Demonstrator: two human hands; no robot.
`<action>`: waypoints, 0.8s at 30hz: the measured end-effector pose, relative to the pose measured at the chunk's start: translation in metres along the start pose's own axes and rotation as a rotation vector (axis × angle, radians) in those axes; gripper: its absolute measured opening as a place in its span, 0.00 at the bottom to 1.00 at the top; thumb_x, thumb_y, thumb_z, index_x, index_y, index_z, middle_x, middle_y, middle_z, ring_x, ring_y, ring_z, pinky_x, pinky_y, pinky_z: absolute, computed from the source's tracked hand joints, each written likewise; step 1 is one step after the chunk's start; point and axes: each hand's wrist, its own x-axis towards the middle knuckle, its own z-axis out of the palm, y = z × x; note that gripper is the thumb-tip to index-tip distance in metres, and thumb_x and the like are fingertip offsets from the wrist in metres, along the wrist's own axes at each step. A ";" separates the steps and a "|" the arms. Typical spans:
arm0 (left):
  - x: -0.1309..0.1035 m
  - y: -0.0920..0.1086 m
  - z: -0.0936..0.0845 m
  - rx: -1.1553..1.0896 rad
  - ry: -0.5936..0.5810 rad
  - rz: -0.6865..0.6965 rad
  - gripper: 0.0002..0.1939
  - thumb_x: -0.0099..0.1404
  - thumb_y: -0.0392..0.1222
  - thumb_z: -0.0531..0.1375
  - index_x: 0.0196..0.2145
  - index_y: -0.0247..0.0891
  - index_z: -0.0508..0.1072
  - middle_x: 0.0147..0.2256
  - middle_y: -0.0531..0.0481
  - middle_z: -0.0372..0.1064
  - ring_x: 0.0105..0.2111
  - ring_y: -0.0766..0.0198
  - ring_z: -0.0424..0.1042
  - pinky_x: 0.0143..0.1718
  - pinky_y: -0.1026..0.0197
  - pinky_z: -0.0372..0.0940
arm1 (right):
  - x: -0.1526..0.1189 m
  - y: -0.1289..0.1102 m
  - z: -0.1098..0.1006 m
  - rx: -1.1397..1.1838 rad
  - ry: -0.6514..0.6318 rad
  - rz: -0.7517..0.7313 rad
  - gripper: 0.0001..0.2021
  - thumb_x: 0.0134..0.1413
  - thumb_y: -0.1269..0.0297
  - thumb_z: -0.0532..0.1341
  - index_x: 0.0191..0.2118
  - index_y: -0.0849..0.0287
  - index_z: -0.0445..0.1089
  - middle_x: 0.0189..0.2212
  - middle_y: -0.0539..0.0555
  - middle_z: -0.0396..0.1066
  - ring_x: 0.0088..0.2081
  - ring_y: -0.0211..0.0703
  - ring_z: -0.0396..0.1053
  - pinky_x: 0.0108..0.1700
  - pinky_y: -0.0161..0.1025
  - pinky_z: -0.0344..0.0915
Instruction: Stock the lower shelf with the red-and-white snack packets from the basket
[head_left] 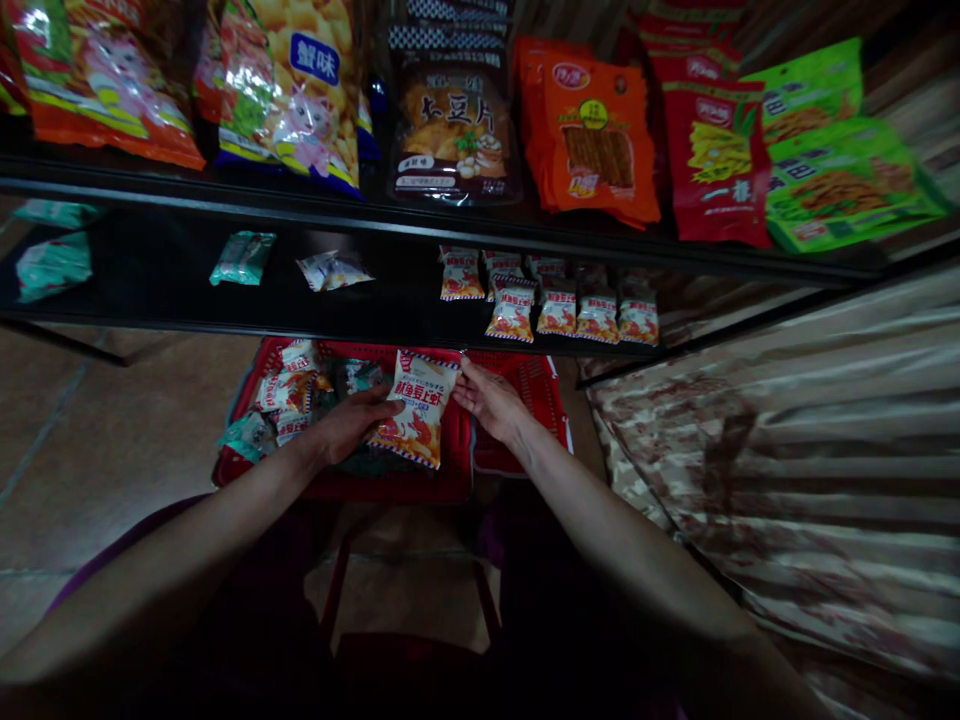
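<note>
Between my two hands is a white and orange snack bag (417, 412) with red lettering, tilted, above a red plastic basket (450, 485). My left hand (358, 418) grips its left side, thumb on the front. At its upper right corner, my right hand (486, 398) pinches the edge with the fingertips. Inside the basket, to the left, lie more bags of the same kind (294, 388) and some teal packets (250, 436). What lies under the held bag is partly hidden.
On the black lower shelf (390, 310), matching snack bags (598, 312) stand in rows at right; a teal packet (243, 258) and a white packet (334, 270) lie further left. The upper shelf edge (300, 205) overhangs, carrying larger bags. A striped curtain (787, 480) hangs at right.
</note>
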 end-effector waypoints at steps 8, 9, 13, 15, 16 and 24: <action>-0.006 0.000 0.004 0.032 -0.011 -0.026 0.19 0.52 0.44 0.68 0.41 0.36 0.73 0.41 0.43 0.75 0.38 0.60 0.74 0.41 0.57 0.69 | 0.009 0.000 -0.006 0.088 0.104 -0.141 0.09 0.36 0.68 0.71 0.23 0.58 0.69 0.20 0.43 0.70 0.24 0.28 0.65 0.31 0.29 0.64; -0.006 -0.003 0.004 0.027 -0.022 -0.048 0.17 0.53 0.45 0.67 0.40 0.35 0.74 0.41 0.43 0.74 0.37 0.60 0.73 0.42 0.56 0.69 | 0.010 0.000 -0.006 0.106 0.130 -0.150 0.09 0.37 0.68 0.71 0.22 0.58 0.69 0.20 0.43 0.70 0.24 0.28 0.65 0.31 0.29 0.65; -0.009 -0.015 0.008 -0.042 0.015 -0.080 0.07 0.57 0.39 0.64 0.34 0.35 0.75 0.38 0.47 0.75 0.38 0.63 0.73 0.46 0.58 0.67 | 0.015 -0.002 -0.008 0.145 0.205 -0.152 0.07 0.41 0.71 0.68 0.22 0.58 0.69 0.20 0.43 0.69 0.24 0.28 0.65 0.31 0.29 0.65; -0.009 -0.018 0.011 -0.073 0.051 -0.057 0.03 0.56 0.34 0.64 0.31 0.36 0.74 0.36 0.49 0.75 0.38 0.64 0.73 0.47 0.59 0.66 | 0.017 -0.001 -0.008 0.149 0.205 -0.151 0.07 0.42 0.71 0.68 0.22 0.58 0.69 0.20 0.43 0.70 0.25 0.28 0.65 0.32 0.29 0.66; -0.009 -0.019 0.012 -0.080 0.061 -0.045 0.03 0.56 0.32 0.63 0.30 0.36 0.74 0.35 0.50 0.75 0.38 0.65 0.73 0.47 0.59 0.66 | 0.017 -0.001 -0.008 0.148 0.198 -0.152 0.07 0.42 0.71 0.68 0.22 0.58 0.68 0.21 0.44 0.70 0.25 0.29 0.66 0.33 0.29 0.66; -0.008 -0.017 0.009 -0.044 0.082 0.014 0.07 0.52 0.30 0.65 0.31 0.34 0.72 0.29 0.50 0.74 0.30 0.66 0.72 0.39 0.61 0.68 | 0.020 0.000 -0.012 0.086 0.180 -0.151 0.09 0.39 0.70 0.69 0.22 0.58 0.68 0.22 0.44 0.70 0.26 0.29 0.67 0.31 0.29 0.67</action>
